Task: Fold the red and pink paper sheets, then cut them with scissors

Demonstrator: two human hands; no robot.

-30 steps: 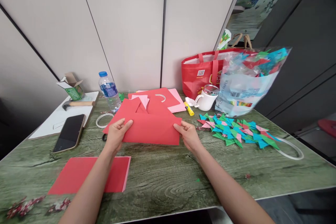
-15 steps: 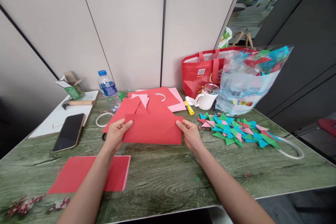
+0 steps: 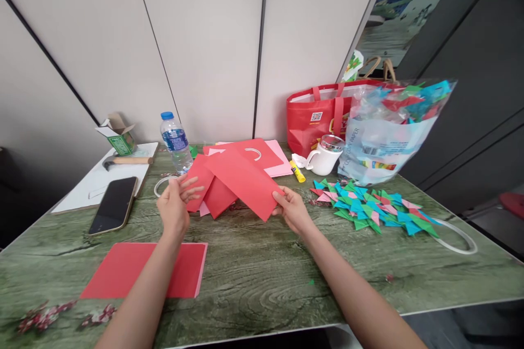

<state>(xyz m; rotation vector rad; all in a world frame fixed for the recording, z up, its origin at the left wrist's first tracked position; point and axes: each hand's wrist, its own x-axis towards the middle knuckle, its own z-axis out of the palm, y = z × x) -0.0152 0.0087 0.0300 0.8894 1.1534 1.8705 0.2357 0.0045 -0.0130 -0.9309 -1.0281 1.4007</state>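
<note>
Between thumb and fingers, my right hand (image 3: 291, 208) grips the near right corner of a red paper sheet (image 3: 245, 182), which slants up and away to the left. My left hand (image 3: 177, 204) is open with its fingers apart, holding nothing, just left of other red paper pieces (image 3: 219, 196). Under and behind the held sheet lie more red and pink papers (image 3: 280, 159). A stack of red and pink sheets (image 3: 118, 270) rests on the table at the near left, partly hidden by my left forearm.
At left are a phone (image 3: 114, 204), hammer (image 3: 129, 160), small box (image 3: 121, 139), tape roll (image 3: 160, 186) and water bottle (image 3: 176, 144). At right stand a glue stick (image 3: 297, 172), white mug (image 3: 323, 161), red bag (image 3: 301, 125), plastic bag (image 3: 376, 147) and folded paper pieces (image 3: 368, 204).
My left hand has let go of the red sheet and moved slightly left, its fingers opening. The sheet has swung from level to slanted, held only by my right hand.
</note>
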